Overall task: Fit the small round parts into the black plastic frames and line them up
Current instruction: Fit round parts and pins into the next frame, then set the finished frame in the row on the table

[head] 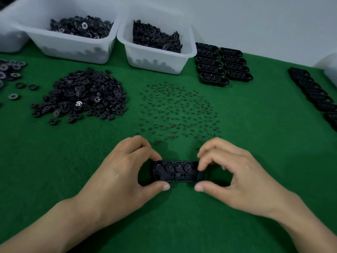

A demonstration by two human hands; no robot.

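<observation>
A black oblong plastic frame (177, 172) lies on the green felt near the front edge. Three small round parts sit in a row in its upper half. My left hand (125, 170) grips the frame's left end between thumb and fingers. My right hand (231, 172) pinches its right end the same way, covering that end. A big heap of black round parts (82, 95) lies at the middle left. Small dark springs (178, 110) are scattered just beyond the frame.
Two white bins (73, 48) (156, 57) of black parts stand at the back. Two rows of black frames (223, 64) are lined up at back right, and another row (313, 95) runs along the right edge. Toothed discs (11, 70) lie far left.
</observation>
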